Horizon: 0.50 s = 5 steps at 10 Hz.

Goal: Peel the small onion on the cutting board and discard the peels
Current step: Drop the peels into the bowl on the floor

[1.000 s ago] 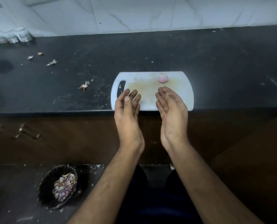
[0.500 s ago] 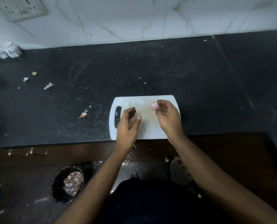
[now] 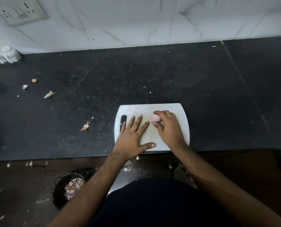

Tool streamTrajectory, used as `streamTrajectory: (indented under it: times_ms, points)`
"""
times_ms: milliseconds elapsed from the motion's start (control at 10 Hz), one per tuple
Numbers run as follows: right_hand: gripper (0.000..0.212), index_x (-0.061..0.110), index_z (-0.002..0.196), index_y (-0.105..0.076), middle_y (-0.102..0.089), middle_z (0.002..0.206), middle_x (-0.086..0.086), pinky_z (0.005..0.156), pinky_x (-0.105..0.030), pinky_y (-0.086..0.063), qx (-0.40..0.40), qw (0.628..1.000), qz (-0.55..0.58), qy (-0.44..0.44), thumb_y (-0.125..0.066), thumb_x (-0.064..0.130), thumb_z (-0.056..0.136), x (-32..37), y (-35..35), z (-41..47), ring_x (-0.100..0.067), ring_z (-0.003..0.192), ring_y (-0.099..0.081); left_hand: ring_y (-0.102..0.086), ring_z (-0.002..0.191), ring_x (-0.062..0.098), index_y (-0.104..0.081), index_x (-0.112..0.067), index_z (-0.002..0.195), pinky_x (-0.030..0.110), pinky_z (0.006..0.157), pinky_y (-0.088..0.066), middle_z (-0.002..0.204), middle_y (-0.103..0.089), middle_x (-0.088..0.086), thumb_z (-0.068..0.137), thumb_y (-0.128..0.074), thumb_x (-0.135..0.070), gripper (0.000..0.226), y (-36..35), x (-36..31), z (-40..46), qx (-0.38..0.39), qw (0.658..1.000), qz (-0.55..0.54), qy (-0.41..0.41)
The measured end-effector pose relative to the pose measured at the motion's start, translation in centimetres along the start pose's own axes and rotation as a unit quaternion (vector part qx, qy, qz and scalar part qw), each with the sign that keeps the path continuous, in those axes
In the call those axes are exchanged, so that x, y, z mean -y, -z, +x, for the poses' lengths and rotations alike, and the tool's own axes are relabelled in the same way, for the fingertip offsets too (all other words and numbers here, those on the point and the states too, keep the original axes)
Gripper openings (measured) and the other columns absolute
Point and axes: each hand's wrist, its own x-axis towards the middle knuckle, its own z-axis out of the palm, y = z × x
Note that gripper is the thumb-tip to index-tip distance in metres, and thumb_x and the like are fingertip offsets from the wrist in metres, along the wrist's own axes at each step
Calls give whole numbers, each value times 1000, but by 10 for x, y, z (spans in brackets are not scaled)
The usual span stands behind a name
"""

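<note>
A dark counter [image 3: 152,76] runs under a white tiled wall [image 3: 136,18], with dry scraps [image 3: 85,126] strewn to the left. On the floor below sits a dark bin [image 3: 66,187] holding peels [image 3: 73,185]. The white board [image 3: 182,128] lies at the counter's near edge.

The left hand [image 3: 133,136] lies flat on the board, fingers spread, holding nothing. The right hand [image 3: 168,126] curls over the onion [image 3: 156,118], which sits toward the board's far side, pinched between thumb and fingertips. It looks pale pink and smooth, so probably mostly bare already; any skin left on its hidden side cannot be told.

The risks, as I judge them: the onion is small, round and likely slick, so a tight pinch could shoot it off the board onto the gritty counter. Loose peel could also fall short of the bin, which is low and well apart from the board.

Half a second ago the left hand hovered half curled above the board; now it is pressed down and open. The right hand was already at the onion and has closed further over it.
</note>
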Motion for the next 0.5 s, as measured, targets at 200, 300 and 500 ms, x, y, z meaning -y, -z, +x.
streamTrajectory:
  times_ms: [200, 300, 500]
  points:
    - [47, 16, 139, -59, -61, 127, -4, 102, -45, -48, 8, 999, -38, -1, -70, 23, 94, -12, 0, 8, -26, 116, -54, 4, 162, 25, -16, -35, 164, 54, 131, -4, 176, -3, 1, 84, -41, -88, 100, 4, -2, 25, -8, 1000, -6, -11]
    - [60, 13, 147, -49, -59, 133, -6, 107, -42, -44, 38, 998, -36, -18, -71, 28, 93, -13, 5, 13, -26, 122, -52, -1, 163, 26, -18, -29, 165, 50, 131, -1, 175, -7, 5, 85, -36, -89, 101, 5, -3, 27, -10, 1000, 21, -20]
    - [58, 13, 149, -47, -53, 140, -4, 109, -41, -44, 8, 1000, 21, -17, -64, 36, 98, -13, 13, 12, -22, 130, -49, -6, 162, 21, -19, -15, 165, 47, 132, -3, 174, -16, 9, 93, -7, -81, 98, 22, -6, 25, -70, 997, -17, -28]
